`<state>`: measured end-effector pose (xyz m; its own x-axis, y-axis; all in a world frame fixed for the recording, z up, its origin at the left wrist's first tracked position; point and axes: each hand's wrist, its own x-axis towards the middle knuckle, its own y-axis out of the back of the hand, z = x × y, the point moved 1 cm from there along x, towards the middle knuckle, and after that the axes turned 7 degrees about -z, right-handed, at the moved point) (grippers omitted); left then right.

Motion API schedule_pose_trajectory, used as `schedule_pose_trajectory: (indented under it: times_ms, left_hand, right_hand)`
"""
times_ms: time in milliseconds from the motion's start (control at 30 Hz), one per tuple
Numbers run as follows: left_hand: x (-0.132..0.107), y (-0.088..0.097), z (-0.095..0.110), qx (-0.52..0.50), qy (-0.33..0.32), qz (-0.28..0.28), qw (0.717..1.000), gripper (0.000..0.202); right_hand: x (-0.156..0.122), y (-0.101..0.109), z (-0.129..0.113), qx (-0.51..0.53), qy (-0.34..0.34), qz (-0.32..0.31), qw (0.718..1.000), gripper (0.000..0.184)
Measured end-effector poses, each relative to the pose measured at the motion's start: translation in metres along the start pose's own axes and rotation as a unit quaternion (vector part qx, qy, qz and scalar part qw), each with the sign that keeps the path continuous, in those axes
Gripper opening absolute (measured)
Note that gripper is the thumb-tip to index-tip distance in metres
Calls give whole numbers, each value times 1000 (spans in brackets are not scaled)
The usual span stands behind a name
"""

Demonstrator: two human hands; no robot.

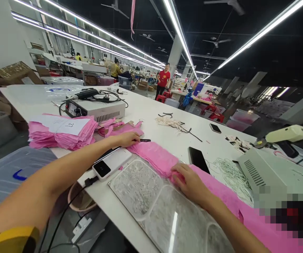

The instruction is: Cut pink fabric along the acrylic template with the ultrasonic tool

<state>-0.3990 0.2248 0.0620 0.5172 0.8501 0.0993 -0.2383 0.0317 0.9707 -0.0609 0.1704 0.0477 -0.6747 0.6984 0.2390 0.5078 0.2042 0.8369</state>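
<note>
A layered stack of pink fabric pieces (pixel 154 154) lies across the white table, along the far side of a grey marbled board (pixel 175 214). My left hand (pixel 129 139) is at the stack's left end, its fingers curled down at the fabric edge beside a small black object (pixel 145 140); its fingertips are partly hidden. Farther right, my right hand (pixel 191 181) has its fingers bent round the near edge of the pink fabric, gripping it. More pink cloth (pixel 220 186) stretches under my right forearm toward the lower right.
A pink fabric bundle (pixel 62 131) with a paper label sits left, by a grey control box (pixel 98 110). A white power bank (pixel 111 163) lies near the table edge. Phones (pixel 199 160), white cords (pixel 230 174) and a pale machine (pixel 262 168) are to the right. A person (pixel 163 79) stands beyond.
</note>
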Motion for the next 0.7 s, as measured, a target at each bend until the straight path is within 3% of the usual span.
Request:
schedule_pose_trajectory:
  times_ms: [100, 200, 300, 367, 500, 700]
  left_hand:
    - [6, 1, 32, -32, -37, 2, 999, 17]
    - [17, -10, 84, -61, -110, -19, 992, 16]
    - [33, -33, 136, -70, -171, -49, 982, 14]
    - [45, -49, 159, -65, -183, -57, 979, 16]
    - [64, -68, 171, -55, -172, -62, 982, 12]
    - [73, -67, 160, -72, -168, -52, 982, 29]
  right_hand:
    - [-27, 31, 18, 18, -74, 46, 996, 25]
    - [-61, 53, 35, 22, -143, 68, 987, 27]
    - [-87, 54, 43, 24, -173, 55, 983, 28]
    - [-96, 48, 44, 26, -176, 42, 983, 30]
    - [-102, 41, 43, 32, -168, 30, 985, 31]
    - [-102, 40, 47, 46, -164, 33, 985, 27]
